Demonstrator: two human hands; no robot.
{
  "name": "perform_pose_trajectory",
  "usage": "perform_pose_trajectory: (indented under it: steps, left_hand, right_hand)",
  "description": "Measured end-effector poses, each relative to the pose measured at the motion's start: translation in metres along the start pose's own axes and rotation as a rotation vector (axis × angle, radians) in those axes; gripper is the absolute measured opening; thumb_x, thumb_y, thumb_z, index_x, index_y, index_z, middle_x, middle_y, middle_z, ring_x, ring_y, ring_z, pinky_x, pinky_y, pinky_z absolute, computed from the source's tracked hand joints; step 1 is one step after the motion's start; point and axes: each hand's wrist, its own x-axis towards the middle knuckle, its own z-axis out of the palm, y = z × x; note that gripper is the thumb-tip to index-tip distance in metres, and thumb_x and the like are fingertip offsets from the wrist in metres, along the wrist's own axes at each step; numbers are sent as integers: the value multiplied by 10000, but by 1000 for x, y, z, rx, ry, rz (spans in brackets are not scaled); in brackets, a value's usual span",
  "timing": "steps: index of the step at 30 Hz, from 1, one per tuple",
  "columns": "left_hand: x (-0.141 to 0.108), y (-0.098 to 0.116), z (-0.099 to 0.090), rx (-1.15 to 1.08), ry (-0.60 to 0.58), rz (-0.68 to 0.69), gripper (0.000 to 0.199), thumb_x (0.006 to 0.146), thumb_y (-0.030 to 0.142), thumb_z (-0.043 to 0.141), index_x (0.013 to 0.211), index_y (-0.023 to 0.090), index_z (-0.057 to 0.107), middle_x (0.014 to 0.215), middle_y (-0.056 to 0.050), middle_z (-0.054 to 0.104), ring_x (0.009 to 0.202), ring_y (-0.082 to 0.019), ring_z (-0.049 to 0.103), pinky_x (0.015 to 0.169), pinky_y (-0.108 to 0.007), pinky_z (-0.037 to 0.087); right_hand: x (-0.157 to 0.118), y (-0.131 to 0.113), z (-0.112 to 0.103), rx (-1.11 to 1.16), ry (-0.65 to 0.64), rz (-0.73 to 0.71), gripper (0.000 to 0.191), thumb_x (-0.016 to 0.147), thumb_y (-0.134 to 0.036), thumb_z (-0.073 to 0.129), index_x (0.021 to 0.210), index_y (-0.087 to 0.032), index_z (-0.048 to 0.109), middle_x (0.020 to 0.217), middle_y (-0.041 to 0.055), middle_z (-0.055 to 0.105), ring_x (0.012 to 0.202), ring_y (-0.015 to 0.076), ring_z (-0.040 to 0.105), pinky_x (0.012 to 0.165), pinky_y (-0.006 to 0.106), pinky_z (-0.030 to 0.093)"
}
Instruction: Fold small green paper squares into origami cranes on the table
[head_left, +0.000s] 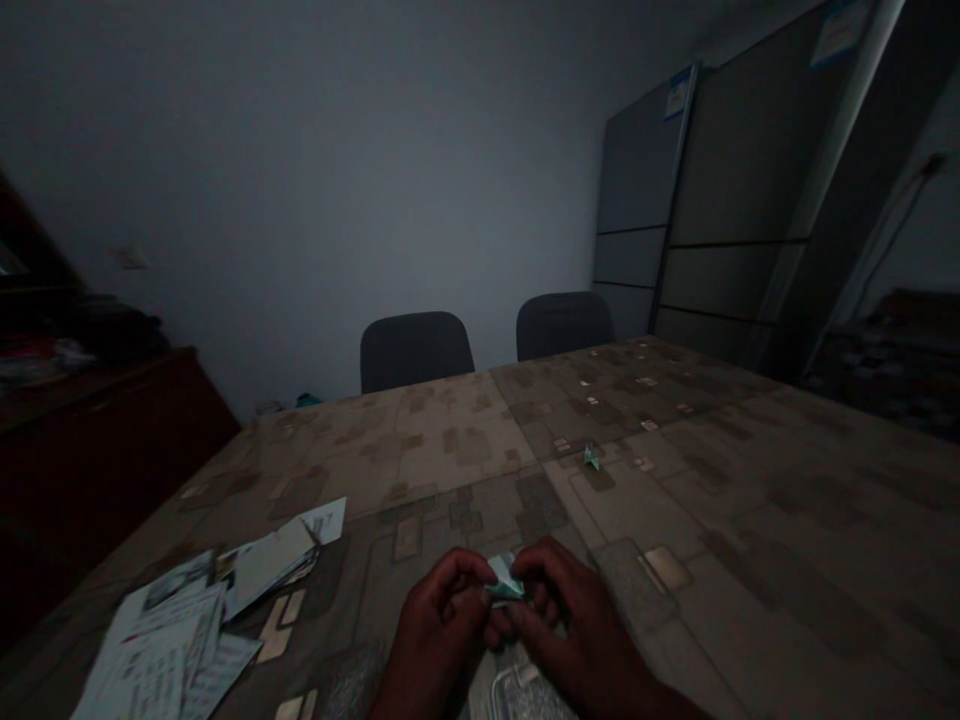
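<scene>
A small folded piece of paper (505, 580), pale green and white, is held between my two hands just above the table. My left hand (442, 620) pinches its left side between thumb and fingers. On the other side, the curled fingers of my right hand (566, 615) grip its right edge. Parts of the paper are covered by my fingertips. Farther off, to the right of my hands, a small green folded paper piece (592, 458) stands on the table, touched by neither hand.
The patterned table (750, 560) spreads out around my hands. Loose printed sheets (154, 640) and a stack of papers (270, 570) lie at the left. Two dark chairs (416, 350) stand beyond the far edge. A tall cabinet (735, 190) rises at the back right.
</scene>
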Motion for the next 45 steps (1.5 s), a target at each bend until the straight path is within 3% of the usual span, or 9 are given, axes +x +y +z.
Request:
perform_pose_trajectory:
  steps: [7, 11, 22, 28, 36, 41, 45]
  left_hand:
    - [-7, 7, 8, 168, 67, 21, 118, 668, 202, 768, 687, 172, 656, 562, 22, 621, 526, -109, 548, 525, -195, 399]
    - [-9, 9, 9, 263, 66, 63, 119, 678, 213, 763, 660, 165, 655, 546, 34, 583, 524, -103, 522, 511, -185, 379]
    - [-8, 6, 10, 175, 107, 47, 163, 660, 221, 800, 744, 178, 667, 581, 22, 638, 543, -123, 605, 528, -196, 449]
    - [-6, 0, 2, 19, -3, -34, 225, 678, 299, 815, 795, 173, 670, 585, -19, 699, 519, -134, 624, 543, -231, 472]
    - [-1, -2, 1, -84, -72, -70, 282, 671, 344, 838, 732, 162, 632, 539, 2, 688, 419, -101, 618, 437, -168, 437]
    - [-2, 0, 1, -79, -116, -135, 366, 683, 420, 814, 779, 180, 555, 585, -11, 727, 371, -119, 640, 336, -131, 398]
    - [-3, 4, 0, -154, -87, -216, 401, 711, 372, 808, 874, 214, 479, 608, -22, 746, 332, -112, 619, 306, -110, 362]
  right_hand:
    - [2, -3, 2, 101, 19, 143, 186, 741, -61, 581, 858, -201, 545, 696, -39, 516, 622, 132, 498, 552, 227, 378]
    - [4, -2, 4, 128, 23, 123, 183, 734, -36, 561, 822, -196, 544, 707, -43, 492, 610, 122, 488, 547, 220, 376]
    - [3, -5, 4, 169, 42, 134, 175, 718, -42, 573, 808, -192, 565, 728, -35, 527, 642, 129, 508, 579, 220, 390]
    - [2, -2, -5, 180, 57, 137, 112, 881, -206, 480, 937, -200, 578, 802, 7, 604, 730, 165, 561, 659, 264, 432]
    - [6, 3, -6, 131, 28, 44, 161, 763, -71, 584, 869, -188, 616, 767, -15, 581, 661, 135, 542, 611, 231, 404]
    - [5, 8, -4, 120, 39, -63, 140, 752, -52, 582, 776, -188, 609, 754, -19, 553, 657, 125, 534, 593, 214, 383]
    - [7, 10, -2, 108, 85, -63, 187, 707, -7, 551, 743, -186, 587, 730, -23, 535, 641, 120, 522, 580, 209, 370]
